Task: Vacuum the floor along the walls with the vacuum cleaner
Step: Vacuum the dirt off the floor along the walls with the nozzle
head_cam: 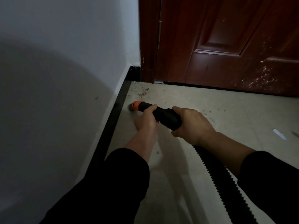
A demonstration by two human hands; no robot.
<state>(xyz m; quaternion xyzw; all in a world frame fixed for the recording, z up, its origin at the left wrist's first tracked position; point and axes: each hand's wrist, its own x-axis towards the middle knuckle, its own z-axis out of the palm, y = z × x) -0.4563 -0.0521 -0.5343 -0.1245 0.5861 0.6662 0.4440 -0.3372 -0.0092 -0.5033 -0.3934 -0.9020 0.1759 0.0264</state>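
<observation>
item: vacuum cleaner nozzle (162,114), black tube with an orange tip (135,105), lying low and nearly level over the tiled floor (218,110); the tip points left and sits just beside the black baseboard (113,120). we note the left hand (148,118) wrapped around the narrow front of the tube, right behind the orange tip, thumb over the top. the right hand (193,125) grasps the wider rear end, fingers curled under it. from below that hand a black corrugated hose (215,175) runs back along the floor toward the lower right edge. both forearms show bare out of black sleeves (113,183). surroundings: a white wall (64,46) on the left, partly in shadow; a dark red wooden door (226,38) with its frame (148,46) closing the corner ahead. scattered brown crumbs (143,93) lie in that corner, just beyond the tip and apart from it. we also list pale scuffs on the door's lower right, a white scrap (279,134) on the floor well to the right, and a small pale speck (157,152) between the forearms.
</observation>
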